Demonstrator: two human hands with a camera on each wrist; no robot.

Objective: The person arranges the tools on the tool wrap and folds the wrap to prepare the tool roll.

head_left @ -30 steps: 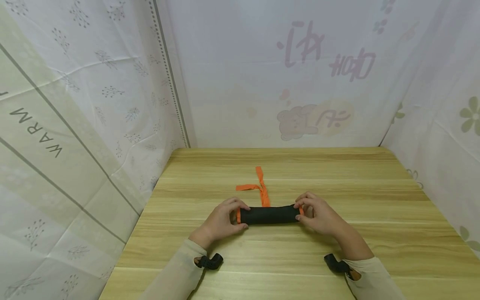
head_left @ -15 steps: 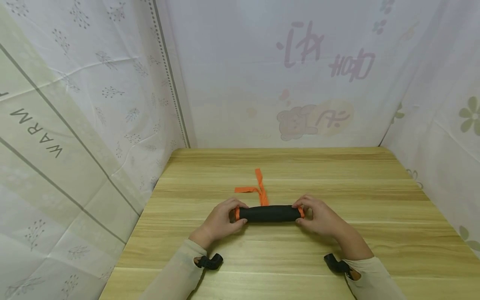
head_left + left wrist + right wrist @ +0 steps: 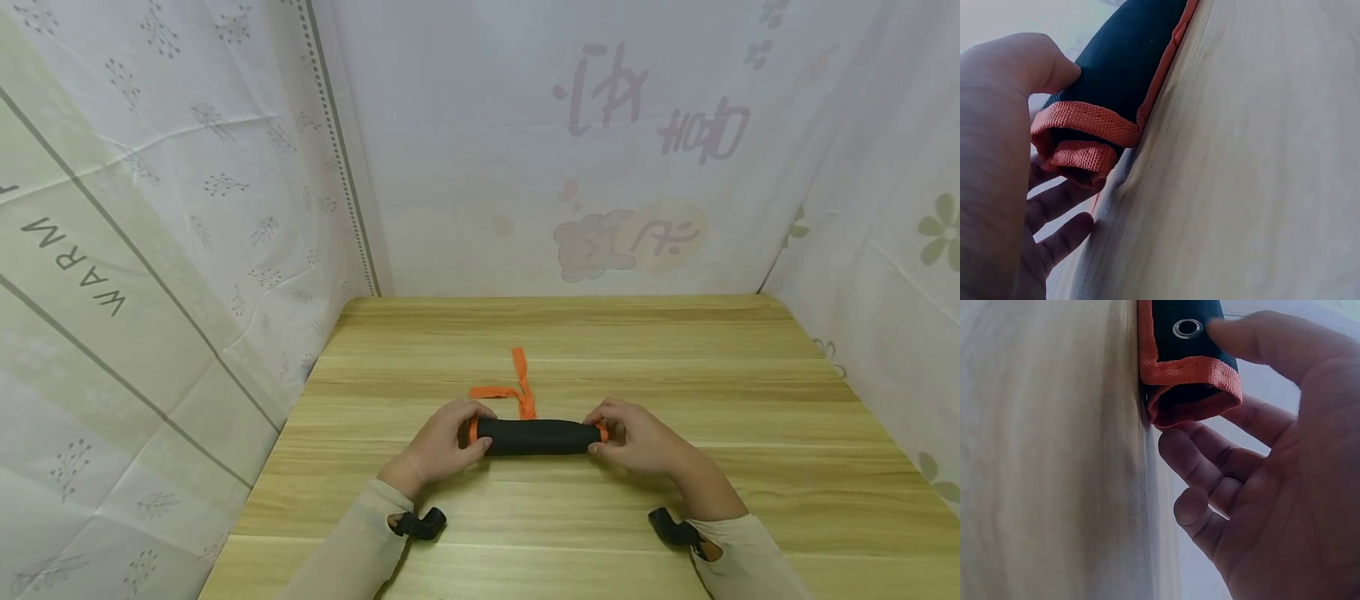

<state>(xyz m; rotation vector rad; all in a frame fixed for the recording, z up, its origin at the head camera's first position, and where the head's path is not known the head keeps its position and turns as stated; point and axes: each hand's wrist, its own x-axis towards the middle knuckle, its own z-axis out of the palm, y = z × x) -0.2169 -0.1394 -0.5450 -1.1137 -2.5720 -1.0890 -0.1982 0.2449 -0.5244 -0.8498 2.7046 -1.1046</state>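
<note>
A black fabric roll [image 3: 536, 437] with orange edging lies crosswise on the wooden table, between my two hands. Orange tie strips [image 3: 525, 396] run out from its far side across the tabletop. My left hand [image 3: 444, 437] grips the left end, thumb on the near side and fingers over the far side. At the right end, my right hand [image 3: 636, 435] pinches the roll the same way. The left wrist view shows layered orange edging [image 3: 1088, 119] at that end. A metal eyelet [image 3: 1187, 329] sits near the right thumb in the right wrist view.
The wood-grain table [image 3: 570, 350] reaches back to a printed white curtain [image 3: 480, 167]. More curtain hangs on the left [image 3: 187, 208] and right [image 3: 885, 275]. A black wrist device [image 3: 423, 523] shows at the left cuff, another device [image 3: 672, 527] at the right.
The roll has shifted slightly toward me, and the orange ties have slid nearer with it. Both hands keep hold of the ends; the thumbs and fingers have moved a little.
</note>
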